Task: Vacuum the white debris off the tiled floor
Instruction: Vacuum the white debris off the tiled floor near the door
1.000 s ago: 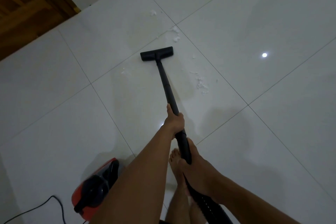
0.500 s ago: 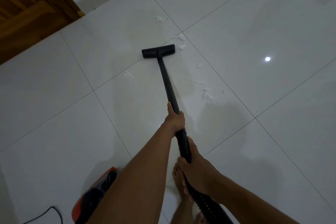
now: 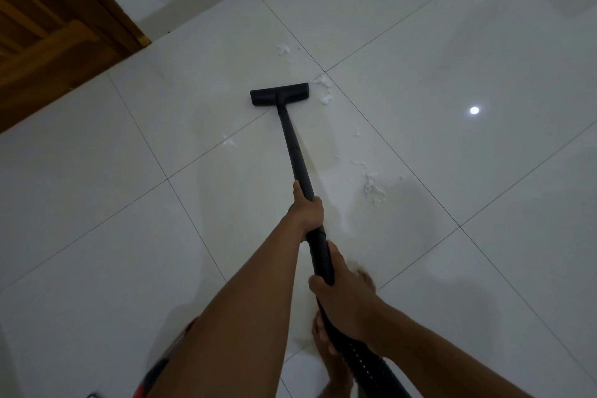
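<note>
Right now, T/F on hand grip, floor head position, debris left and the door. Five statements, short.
1. Both hands grip the black wand. True: left hand higher up, right hand lower, near the ribbed hose.
2. The floor head sits on top of the large debris patch. False: that patch lies to the right of the wand, nearer the person than the head.
3. White debris lies just off the head's right end. True.
4. The floor is clear of debris. False: several clumps remain, including one beyond the head.
5. A wooden door is at upper right. False: upper left.
</note>
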Available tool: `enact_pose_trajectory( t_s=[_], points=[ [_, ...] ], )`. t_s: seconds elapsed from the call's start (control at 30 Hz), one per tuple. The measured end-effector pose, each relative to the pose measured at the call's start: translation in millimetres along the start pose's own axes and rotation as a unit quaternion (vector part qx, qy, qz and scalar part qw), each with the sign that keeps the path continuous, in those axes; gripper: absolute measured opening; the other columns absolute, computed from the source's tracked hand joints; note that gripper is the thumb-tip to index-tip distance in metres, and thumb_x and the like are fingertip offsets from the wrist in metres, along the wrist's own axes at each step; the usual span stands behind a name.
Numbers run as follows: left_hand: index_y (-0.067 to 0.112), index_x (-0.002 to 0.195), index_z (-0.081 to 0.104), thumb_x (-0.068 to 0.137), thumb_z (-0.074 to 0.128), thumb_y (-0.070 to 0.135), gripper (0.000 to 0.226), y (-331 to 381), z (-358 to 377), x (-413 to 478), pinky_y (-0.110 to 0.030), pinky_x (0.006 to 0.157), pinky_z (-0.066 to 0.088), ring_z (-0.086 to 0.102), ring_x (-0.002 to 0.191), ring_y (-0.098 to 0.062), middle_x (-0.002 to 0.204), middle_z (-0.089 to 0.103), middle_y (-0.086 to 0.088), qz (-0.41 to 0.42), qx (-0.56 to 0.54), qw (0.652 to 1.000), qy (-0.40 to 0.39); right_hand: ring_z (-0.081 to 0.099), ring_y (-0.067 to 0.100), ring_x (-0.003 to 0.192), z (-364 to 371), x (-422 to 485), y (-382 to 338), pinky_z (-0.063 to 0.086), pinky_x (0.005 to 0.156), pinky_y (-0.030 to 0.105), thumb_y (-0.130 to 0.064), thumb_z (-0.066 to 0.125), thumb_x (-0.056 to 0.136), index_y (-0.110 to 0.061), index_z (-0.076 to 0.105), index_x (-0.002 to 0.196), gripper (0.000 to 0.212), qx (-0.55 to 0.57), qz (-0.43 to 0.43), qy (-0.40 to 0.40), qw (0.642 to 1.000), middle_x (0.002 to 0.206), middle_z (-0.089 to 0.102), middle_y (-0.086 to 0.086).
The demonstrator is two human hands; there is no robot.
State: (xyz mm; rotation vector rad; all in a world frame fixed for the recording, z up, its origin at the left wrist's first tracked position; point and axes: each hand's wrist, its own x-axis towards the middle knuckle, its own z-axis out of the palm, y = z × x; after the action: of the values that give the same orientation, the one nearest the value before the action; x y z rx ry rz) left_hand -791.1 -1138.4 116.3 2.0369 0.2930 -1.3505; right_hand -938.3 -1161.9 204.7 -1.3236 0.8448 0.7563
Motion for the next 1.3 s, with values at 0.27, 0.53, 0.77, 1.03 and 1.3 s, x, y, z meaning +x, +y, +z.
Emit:
enact_pose_trajectory(
  t_s=[0.27, 0.53, 0.77, 1.03, 1.3],
  points=[
    [0.039, 0.156, -0.017, 0.108, 0.034, 0.03, 0.07, 24.5, -10.8, 16.3, -0.041, 0.078, 0.05, 0.055, 0.084, -0.021, 0.116, 0.047, -0.006, -0.004, -0.007, 1.0, 0.005, 0.058, 0.015, 0.042, -10.8, 22.2, -19.1, 0.053, 0.046, 0.029, -0.026, 0.044, 0.106, -0.055, 0.003, 0.154, 0.07, -0.005, 0.011, 0.011, 1.0, 0.082, 0.065, 0.017],
    [0.039, 0.156, -0.018, 0.108, 0.033, 0.031, 0.07, 55.9, -13.2, 34.1, -0.041, 0.077, 0.05, 0.056, 0.088, -0.023, 0.124, 0.05, -0.008, -0.009, -0.011, 1.0, 0.001, 0.067, 0.018, 0.053, -32.9, 43.5, -35.4, 0.055, 0.086, 0.032, -0.037, 0.041, 0.104, -0.062, 0.002, 0.147, 0.063, -0.089, -0.002, 0.025, 0.996, 0.082, 0.075, 0.015],
    [0.04, 0.156, -0.017, 0.108, 0.033, 0.032, 0.07, 88.6, -17.6, 53.9, -0.042, 0.081, 0.051, 0.055, 0.097, -0.026, 0.138, 0.049, -0.012, -0.011, -0.013, 1.0, 0.006, 0.063, 0.014, 0.05, -57.3, 57.3, -64.1, 0.054, 0.051, 0.025, -0.031, 0.043, 0.105, -0.061, 0.004, 0.149, 0.067, -0.031, 0.006, 0.018, 0.999, 0.079, 0.067, 0.012],
    [0.04, 0.156, -0.017, 0.108, 0.033, 0.031, 0.07, 119.5, -28.2, 75.4, -0.044, 0.091, 0.05, 0.053, 0.1, -0.026, 0.143, 0.046, -0.011, -0.008, -0.005, 1.0, 0.011, 0.062, 0.02, 0.056, -75.9, 70.5, -100.4, 0.06, 0.057, 0.035, -0.029, 0.043, 0.107, -0.055, 0.001, 0.153, 0.068, 0.002, 0.018, -0.003, 1.0, 0.078, 0.062, 0.014],
    [0.04, 0.156, -0.017, 0.108, 0.033, 0.031, 0.07, 144.3, -34.2, 97.0, -0.048, 0.097, 0.052, 0.055, 0.098, -0.027, 0.138, 0.051, -0.012, -0.006, 0.004, 1.0, 0.024, 0.06, 0.017, 0.052, -94.2, 88.4, -123.7, 0.057, 0.055, 0.031, -0.028, 0.042, 0.108, -0.052, -0.004, 0.156, 0.07, 0.005, 0.013, -0.01, 1.0, 0.077, 0.061, 0.012]
  ],
)
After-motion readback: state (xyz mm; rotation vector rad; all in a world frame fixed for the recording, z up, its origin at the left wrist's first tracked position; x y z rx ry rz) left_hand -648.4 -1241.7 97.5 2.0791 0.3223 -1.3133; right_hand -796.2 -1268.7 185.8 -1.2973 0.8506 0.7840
